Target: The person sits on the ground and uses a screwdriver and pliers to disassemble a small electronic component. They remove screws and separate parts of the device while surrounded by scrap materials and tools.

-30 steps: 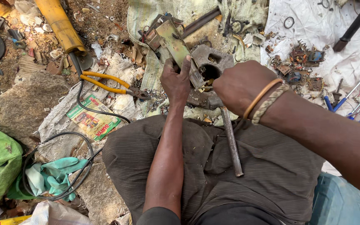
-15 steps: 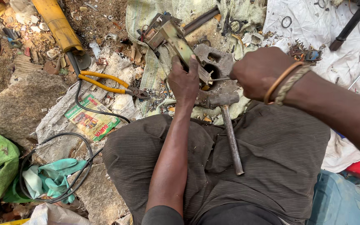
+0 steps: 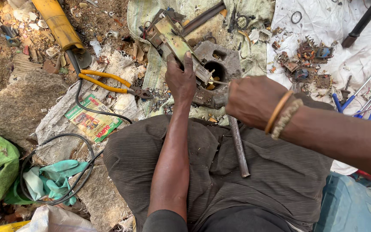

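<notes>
Single head-worn view, looking steeply down from close above the person's lap. Left hand (image 3: 180, 79) and right hand (image 3: 254, 99) sit at frame centre; littered ground fills the upper frame.

Bare dirt ground (image 3: 104, 15), littered with scrap, carries a flat grey stone (image 3: 16, 103) at left and a pale woven sack (image 3: 151, 73) spread across the middle. On the sack lie yellow-handled pliers (image 3: 108, 82), a printed packet (image 3: 93, 120) and a perforated metal block (image 3: 220, 64). Toward the right edge, a white cloth (image 3: 357, 56) holds copper-wound scrap (image 3: 308, 60) and blue-handled screwdrivers (image 3: 357, 99); a black cable (image 3: 82, 141) loops by a green rag (image 3: 52, 178) at lower left.
</notes>
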